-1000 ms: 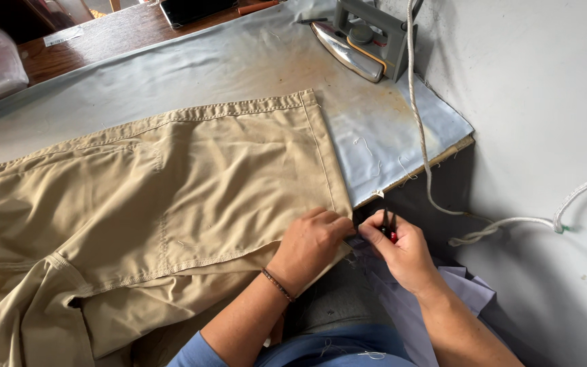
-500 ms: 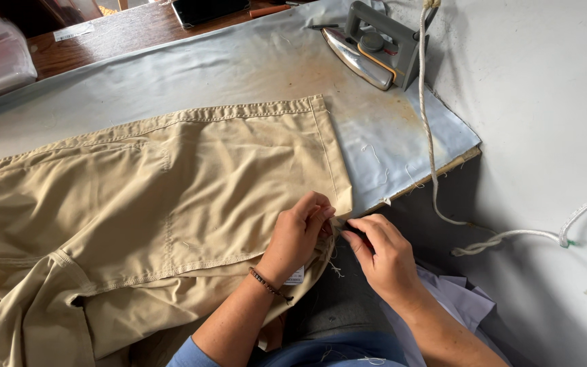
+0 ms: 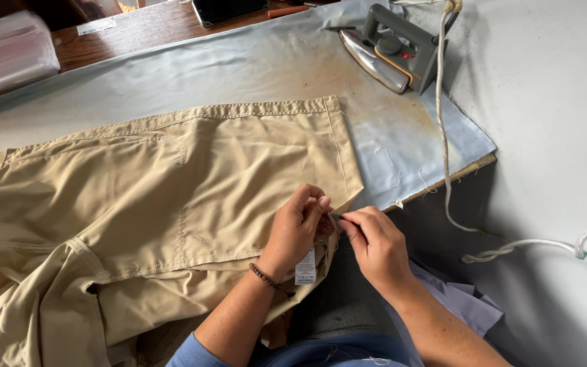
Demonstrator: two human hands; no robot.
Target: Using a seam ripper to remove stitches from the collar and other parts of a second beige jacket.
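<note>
Head view: my hands meet at the near hem corner of the trousers.
Left hand (image 3: 299, 231): pinched on the hem edge, a white tag (image 3: 305, 266) hanging just below it.
Right hand (image 3: 375, 246): fingertips closed on the same corner, touching the left; whether they hold anything small I cannot tell.
Trousers (image 3: 171, 183): flat on the counter (image 3: 253, 75), long axis running left from my hands.
Iron (image 3: 392, 47): far right corner, well apart.

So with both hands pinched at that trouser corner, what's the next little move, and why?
Probably a short tug with the right hand, while the left hand pins the tan trousers. Both sets of fingertips meet at the hem corner beside a white tag, seemingly on something small, perhaps a thread.
</note>
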